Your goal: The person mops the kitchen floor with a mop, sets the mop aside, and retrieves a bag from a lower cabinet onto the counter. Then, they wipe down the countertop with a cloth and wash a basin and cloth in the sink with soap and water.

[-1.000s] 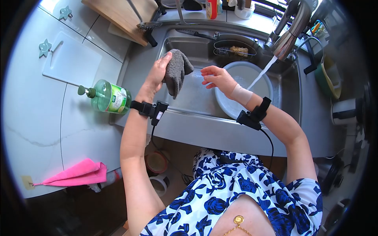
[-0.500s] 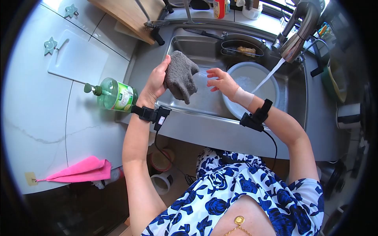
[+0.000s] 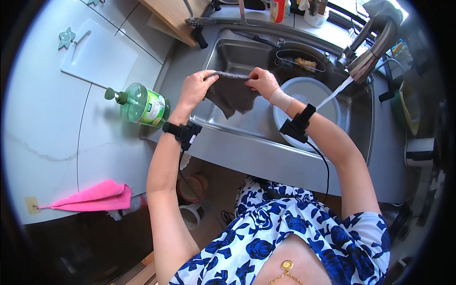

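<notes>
A dark grey cloth (image 3: pixel 232 95) hangs stretched between my two hands over the metal sink (image 3: pixel 228 126). My left hand (image 3: pixel 195 89) pinches its upper left corner, and my right hand (image 3: pixel 264 82) grips the upper right corner. The cloth's lower edge dangles loose and uneven. Just right of my right hand, a pale round basin (image 3: pixel 327 88) stands in the sink. Water runs from the faucet (image 3: pixel 365 66) toward the basin; my right forearm covers part of it.
A green pump bottle (image 3: pixel 147 105) stands left of the sink. A wire basket (image 3: pixel 304 59) with a yellowish lump sits at the sink's back, near a knife (image 3: pixel 256 39) on the rim. A pink cloth (image 3: pixel 97 197) hangs from the left wall.
My right hand has moved left and up and has taken hold of the cloth. Bunched in my left hand before, the cloth is now spread between both hands.
</notes>
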Available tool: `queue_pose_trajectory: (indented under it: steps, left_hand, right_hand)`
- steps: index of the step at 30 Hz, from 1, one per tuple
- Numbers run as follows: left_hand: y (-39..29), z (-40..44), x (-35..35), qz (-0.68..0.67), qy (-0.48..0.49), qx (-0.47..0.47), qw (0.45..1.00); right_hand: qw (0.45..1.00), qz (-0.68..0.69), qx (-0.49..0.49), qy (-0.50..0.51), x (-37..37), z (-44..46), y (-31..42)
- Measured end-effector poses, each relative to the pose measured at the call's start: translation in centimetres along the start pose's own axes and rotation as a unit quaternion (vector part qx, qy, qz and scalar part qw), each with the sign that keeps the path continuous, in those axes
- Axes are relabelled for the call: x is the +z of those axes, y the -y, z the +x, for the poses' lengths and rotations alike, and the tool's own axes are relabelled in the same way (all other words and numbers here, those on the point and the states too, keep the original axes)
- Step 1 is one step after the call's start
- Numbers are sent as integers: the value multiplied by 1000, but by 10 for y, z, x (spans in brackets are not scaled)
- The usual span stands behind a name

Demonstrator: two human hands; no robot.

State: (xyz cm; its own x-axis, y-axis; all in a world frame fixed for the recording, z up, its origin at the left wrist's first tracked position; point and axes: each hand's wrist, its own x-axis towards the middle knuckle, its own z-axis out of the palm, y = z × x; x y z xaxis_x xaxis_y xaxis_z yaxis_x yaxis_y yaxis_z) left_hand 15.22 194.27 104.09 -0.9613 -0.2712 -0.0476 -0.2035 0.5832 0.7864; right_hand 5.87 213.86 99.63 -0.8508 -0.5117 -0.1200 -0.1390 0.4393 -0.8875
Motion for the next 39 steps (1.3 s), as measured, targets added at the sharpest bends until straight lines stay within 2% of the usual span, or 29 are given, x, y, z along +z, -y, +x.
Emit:
queue_pose_trajectory:
  steps: [2, 3, 6, 8, 9, 11, 13, 14, 16, 18, 19, 23, 26, 28, 31, 33, 34, 36, 37, 39]
  left_hand:
    - [5, 7, 3, 31, -41, 56, 997]
    - [7, 11, 5, 47, -61, 83, 994]
    - [14, 37, 8, 39, -147, 160, 975]
    - [4, 46, 1, 42, -185, 180, 965]
    - [-2, 48, -4, 46, -201, 193, 959]
    - [-16, 46, -12, 18, -218, 215, 952]
    - [-16, 36, -11, 81, -213, 284, 932]
    - [-15, 30, -10, 112, -209, 317, 918]
    - [5, 16, -1, 204, -79, 347, 912]
    - [30, -5, 14, 291, 61, 331, 896]
    - [38, -16, 17, 291, 87, 321, 897]
    - [31, -53, -1, 213, 91, 176, 957]
    - [18, -73, -25, 109, -14, 103, 989]
    - [12, -89, -45, 37, -139, 95, 985]
    - [7, -110, -87, -29, -331, 64, 941]
    - [1, -122, -114, -82, -436, 46, 895]
    - [7, -131, -135, -56, -478, 39, 876]
    - [31, -126, -154, -51, -542, 41, 838]
    - [42, -120, -159, -91, -553, 60, 826]
    - [48, -105, -167, -154, -511, 42, 844]
  right_hand:
    - [999, -43, -22, -19, 2, 15, -11]
    - [993, -80, -77, -49, 2, 23, -16]
    - [991, -19, -84, -98, -5, 52, -4]
    - [983, -21, -123, -137, -15, 60, 17]
    - [976, 22, -162, -143, -20, 59, 28]
    - [961, -25, -226, -155, -31, 51, 46]
    - [939, -109, -277, -170, -33, 40, 43]
    - [943, -164, -254, -137, -31, 32, 34]
    - [937, -273, -207, -67, -24, 12, 7]
    - [914, -308, -264, -4, -15, -12, -29]
    - [926, -303, -223, 30, -15, -24, -37]
    - [954, -262, -88, 117, -18, -55, -37]
    - [956, -244, -83, 138, -18, -53, -33]
    - [959, -206, -112, 158, -13, -47, -26]
    - [960, -134, -148, 198, 11, -36, -1]
    - [958, -96, -132, 234, 28, -35, 18]
    - [954, 12, -105, 280, 50, -34, 29]
    - [923, 191, -25, 332, 64, -37, 45]
    - [903, 245, 16, 353, 68, -39, 64]
    - [859, 339, 38, 382, 84, -34, 92]
